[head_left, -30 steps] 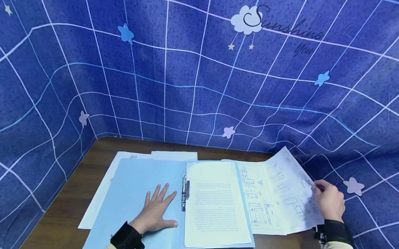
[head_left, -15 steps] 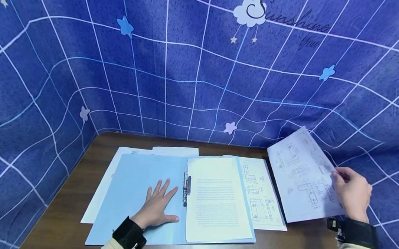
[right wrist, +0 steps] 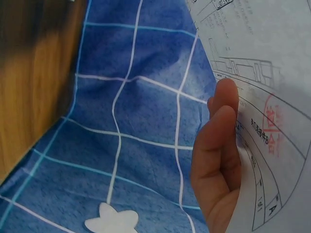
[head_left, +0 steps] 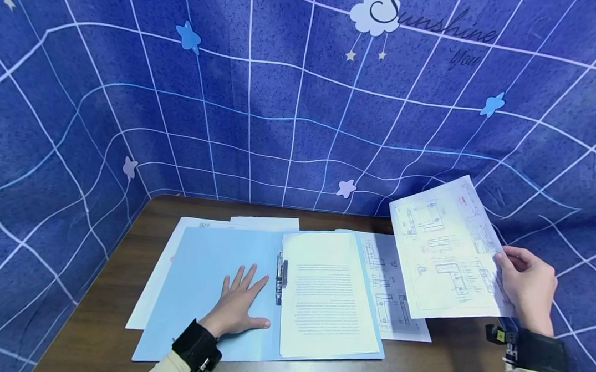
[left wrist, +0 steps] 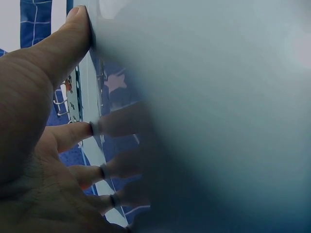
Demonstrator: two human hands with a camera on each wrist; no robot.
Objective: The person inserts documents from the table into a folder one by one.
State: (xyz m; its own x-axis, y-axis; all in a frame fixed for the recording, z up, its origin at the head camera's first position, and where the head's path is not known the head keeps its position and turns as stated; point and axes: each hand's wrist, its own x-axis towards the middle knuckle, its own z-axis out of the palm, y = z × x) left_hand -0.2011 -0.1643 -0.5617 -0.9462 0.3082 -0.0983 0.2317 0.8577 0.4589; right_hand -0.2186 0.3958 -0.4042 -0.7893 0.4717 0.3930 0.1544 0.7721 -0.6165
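Pinching the drawing sheet (head_left: 447, 251) by its right edge, the right hand (head_left: 529, 285) is nearer in the head view; the sheet extends leftward, long axis near-to-far, over the lower drawing (head_left: 382, 309). The left hand (head_left: 235, 310) spreads on the blue folder (head_left: 199, 270).

Left wrist: fingers apart.

Right wrist: fingers against the sheet's edge.

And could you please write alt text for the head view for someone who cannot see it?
A person's right hand holds up a sheet of technical drawings at a wooden table; the left hand rests, fingers spread, on an open blue folder with a printed page. Behind hangs a blue, star-patterned cloth.
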